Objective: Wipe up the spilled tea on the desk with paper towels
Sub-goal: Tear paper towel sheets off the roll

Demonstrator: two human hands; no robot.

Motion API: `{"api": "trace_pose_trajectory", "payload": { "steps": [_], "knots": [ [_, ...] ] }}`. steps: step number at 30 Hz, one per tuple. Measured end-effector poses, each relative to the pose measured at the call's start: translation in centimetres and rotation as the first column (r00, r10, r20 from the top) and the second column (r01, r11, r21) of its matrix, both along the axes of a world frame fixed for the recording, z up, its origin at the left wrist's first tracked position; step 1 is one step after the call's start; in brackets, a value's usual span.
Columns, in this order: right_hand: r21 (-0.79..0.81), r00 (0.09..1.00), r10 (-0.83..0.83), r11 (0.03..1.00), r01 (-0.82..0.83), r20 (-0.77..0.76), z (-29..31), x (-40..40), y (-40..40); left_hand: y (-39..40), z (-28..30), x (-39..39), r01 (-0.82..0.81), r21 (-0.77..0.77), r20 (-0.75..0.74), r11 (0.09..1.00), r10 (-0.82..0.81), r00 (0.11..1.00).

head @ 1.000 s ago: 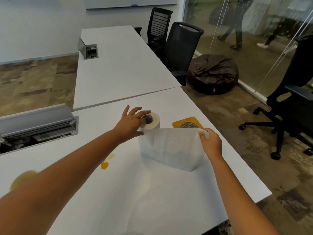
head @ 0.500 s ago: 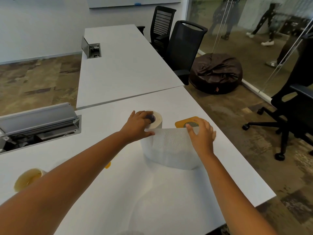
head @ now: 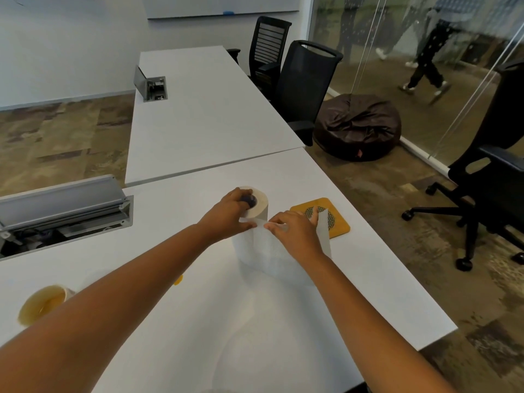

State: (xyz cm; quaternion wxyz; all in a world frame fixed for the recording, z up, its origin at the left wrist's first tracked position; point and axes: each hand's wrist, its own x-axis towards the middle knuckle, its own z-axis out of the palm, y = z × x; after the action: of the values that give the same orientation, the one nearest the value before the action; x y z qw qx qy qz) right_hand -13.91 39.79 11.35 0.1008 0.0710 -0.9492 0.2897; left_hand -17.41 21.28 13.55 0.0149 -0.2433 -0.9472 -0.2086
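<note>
The paper towel roll [head: 256, 207] is gripped at its top by the left hand [head: 231, 215]; its loose sheet [head: 272, 251] is pinched by the right hand [head: 293, 232], near the worktop's [head: 283, 321] right edge.

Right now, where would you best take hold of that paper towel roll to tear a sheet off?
Steady the upright paper towel roll from above, as the left hand does at its core. Pinch the loose sheet at its top edge from the right, as the right hand does: it hangs free there.
</note>
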Motion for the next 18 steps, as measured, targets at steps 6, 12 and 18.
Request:
{"api": "trace_pose_trajectory", "payload": {
  "steps": [6, 12, 18],
  "knots": [
    [-0.032, 0.999, -0.051, 0.998, 0.051, 0.006, 0.2, -0.2, 1.0, -0.2, -0.2, -0.1, 0.001, -0.027, 0.001, 1.000, -0.001, 1.000],
    [-0.031, 0.997, -0.075, 0.997, 0.076, 0.031, 0.2, -0.1, 1.0, 0.2, -0.4, 0.0, -0.068, -0.050, 0.017, 0.996, 0.069, 0.997],
    [-0.011, 0.996, -0.086, 0.996, 0.086, 0.022, 0.2, 0.0, 1.3, 0.3, -0.4, 0.0, -0.075, -0.085, 0.046, 0.993, 0.080, 0.996]
  ]
}}
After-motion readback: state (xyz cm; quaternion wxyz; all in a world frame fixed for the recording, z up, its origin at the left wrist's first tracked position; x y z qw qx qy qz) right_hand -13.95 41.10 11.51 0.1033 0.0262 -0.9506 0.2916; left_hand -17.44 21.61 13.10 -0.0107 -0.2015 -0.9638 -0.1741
